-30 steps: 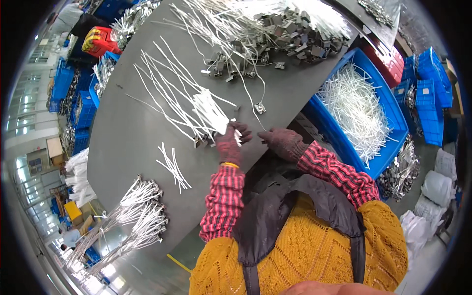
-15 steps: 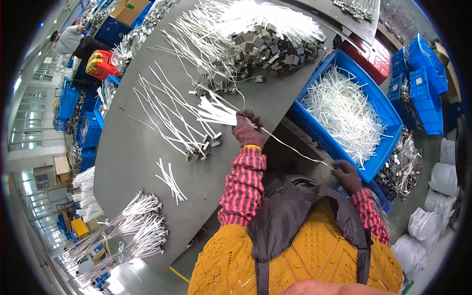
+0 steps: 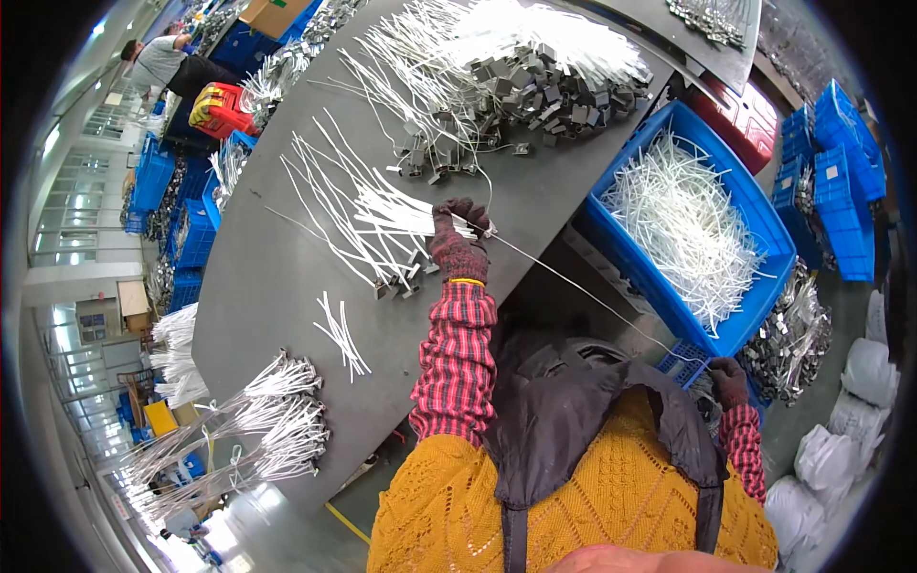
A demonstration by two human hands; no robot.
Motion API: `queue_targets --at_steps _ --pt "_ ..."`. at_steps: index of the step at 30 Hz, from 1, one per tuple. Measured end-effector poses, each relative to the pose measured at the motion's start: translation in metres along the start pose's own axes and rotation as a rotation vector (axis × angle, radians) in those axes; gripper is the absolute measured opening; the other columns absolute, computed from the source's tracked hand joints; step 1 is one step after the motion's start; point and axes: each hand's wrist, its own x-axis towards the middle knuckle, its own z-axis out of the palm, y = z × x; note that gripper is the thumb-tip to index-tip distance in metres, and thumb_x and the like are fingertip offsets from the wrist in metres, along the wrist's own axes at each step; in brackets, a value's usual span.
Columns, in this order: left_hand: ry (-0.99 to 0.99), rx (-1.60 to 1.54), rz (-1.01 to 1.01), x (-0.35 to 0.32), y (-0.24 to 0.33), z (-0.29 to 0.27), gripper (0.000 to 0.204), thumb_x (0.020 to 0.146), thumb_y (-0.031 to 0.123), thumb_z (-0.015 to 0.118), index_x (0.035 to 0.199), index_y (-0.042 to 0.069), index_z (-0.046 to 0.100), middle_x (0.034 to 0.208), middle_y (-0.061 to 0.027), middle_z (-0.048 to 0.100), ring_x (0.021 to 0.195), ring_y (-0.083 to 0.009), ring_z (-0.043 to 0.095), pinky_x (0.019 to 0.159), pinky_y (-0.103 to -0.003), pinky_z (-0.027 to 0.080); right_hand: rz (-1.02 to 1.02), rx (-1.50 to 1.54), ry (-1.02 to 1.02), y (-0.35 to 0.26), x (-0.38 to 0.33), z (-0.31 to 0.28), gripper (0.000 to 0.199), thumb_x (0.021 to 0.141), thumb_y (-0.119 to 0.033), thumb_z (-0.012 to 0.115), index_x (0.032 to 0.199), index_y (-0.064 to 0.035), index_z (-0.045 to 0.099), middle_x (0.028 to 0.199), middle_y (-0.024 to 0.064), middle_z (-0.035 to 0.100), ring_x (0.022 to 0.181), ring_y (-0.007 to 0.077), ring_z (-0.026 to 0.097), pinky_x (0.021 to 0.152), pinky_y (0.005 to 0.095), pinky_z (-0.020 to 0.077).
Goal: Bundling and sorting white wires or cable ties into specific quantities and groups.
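Drawn further back, right hand (image 3: 731, 382) pulls a wire (image 3: 573, 286) taut; left hand (image 3: 458, 244) grips the bundle (image 3: 382, 215). Next: free that strand cleanly.

The tabletop (image 3: 277, 277) is plain grey. White cable ties (image 3: 382, 215) lie on it, beside dark grey plastic clips (image 3: 544, 91). The left hand (image 3: 458, 244) and right hand (image 3: 731, 382) wear dark maroon gloves, with red-and-black checked sleeves (image 3: 457, 358). The knitted sweater (image 3: 449, 516) is mustard yellow, the apron (image 3: 573, 430) black. The crate (image 3: 755, 315) is bright blue, filled with white ties.
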Motion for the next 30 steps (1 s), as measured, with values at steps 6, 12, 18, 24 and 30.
queue_targets --at_steps 6,12,18,24,30 --pt "-0.157 -0.025 -0.075 -0.016 0.002 -0.012 0.024 0.097 0.031 0.06 0.099 0.007 0.058 0.091 -0.0104 0.062 0.078 -0.0275 0.062 0.067 -0.039 0.052 -0.102 -0.092 -0.101 -0.052 0.011 0.071 0.031 0.083 -0.014 0.061 0.112 -0.0065 0.066 0.082 0.004 0.065 0.059 0.0106 0.055 0.053 0.0273 0.0461" --pt "-0.283 0.333 0.041 -0.055 -0.011 -0.025 0.025 0.097 0.027 0.06 0.09 0.004 0.064 0.086 -0.0105 0.066 0.076 -0.0246 0.065 0.069 -0.037 0.053 -0.764 -0.191 -0.429 -0.211 0.001 0.261 0.064 0.089 -0.021 0.062 0.147 -0.0132 0.039 0.139 0.0198 0.053 0.131 0.0274 0.05 0.109 0.0392 0.0391" --pt "-0.188 0.538 0.244 -0.035 0.024 -0.049 0.032 0.101 0.026 0.054 0.1 -0.002 0.067 0.093 -0.0117 0.071 0.082 -0.0209 0.069 0.077 -0.035 0.057 -0.567 -0.051 -0.578 -0.299 -0.037 0.377 0.061 0.089 -0.01 0.063 0.145 -0.0187 0.041 0.092 0.0104 0.063 0.076 0.0194 0.063 0.068 0.0341 0.054" --pt "-0.155 0.316 0.126 -0.014 0.052 -0.07 0.034 0.1 0.028 0.055 0.106 -0.004 0.063 0.097 -0.015 0.069 0.085 -0.0257 0.069 0.079 -0.038 0.059 -0.414 0.008 -0.71 -0.322 -0.056 0.417 0.058 0.088 -0.007 0.063 0.142 -0.0126 0.041 0.083 0.0092 0.059 0.067 0.0158 0.06 0.055 0.0316 0.0525" --pt "-0.28 0.128 0.054 -0.001 0.093 -0.071 0.029 0.097 0.015 0.059 0.117 -0.006 0.055 0.094 -0.0181 0.069 0.084 -0.0298 0.069 0.077 -0.043 0.059 -0.266 0.067 -0.857 -0.35 -0.053 0.417 0.058 0.085 -0.009 0.065 0.137 0.0005 0.042 0.086 0.0127 0.062 0.061 0.0172 0.061 0.048 0.0304 0.0507"
